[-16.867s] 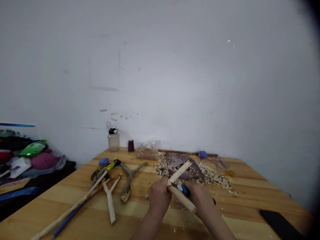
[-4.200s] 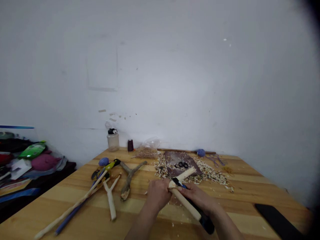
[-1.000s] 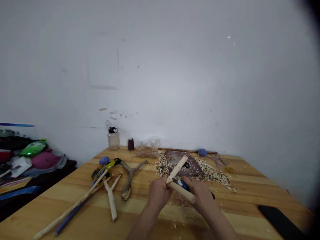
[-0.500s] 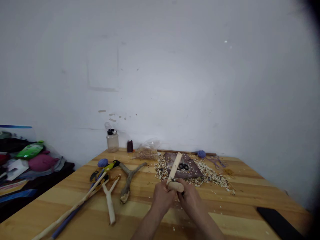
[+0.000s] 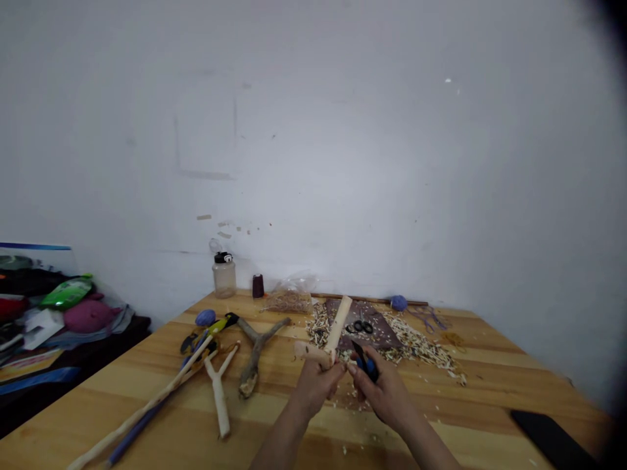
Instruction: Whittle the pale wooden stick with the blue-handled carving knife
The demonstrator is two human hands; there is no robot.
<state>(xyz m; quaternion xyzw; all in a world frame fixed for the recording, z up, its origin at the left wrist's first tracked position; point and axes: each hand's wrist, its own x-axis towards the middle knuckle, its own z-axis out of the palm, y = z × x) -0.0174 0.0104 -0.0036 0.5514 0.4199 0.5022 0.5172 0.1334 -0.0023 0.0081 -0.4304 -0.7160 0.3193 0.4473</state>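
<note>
Beyond the left hand (image 5: 316,385), plastic bag (image 5: 294,284) (shavings inside), capped bottle (image 5: 224,277)

No text or labels can be read anywhere

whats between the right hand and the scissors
In the head view, a small blue-handled knife held in the right hand, then wood shavings on a dark mat.

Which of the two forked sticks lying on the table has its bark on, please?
It is the dark grey-brown branch on the right; the peeled forked stick to its left is bare, pale wood.
</note>
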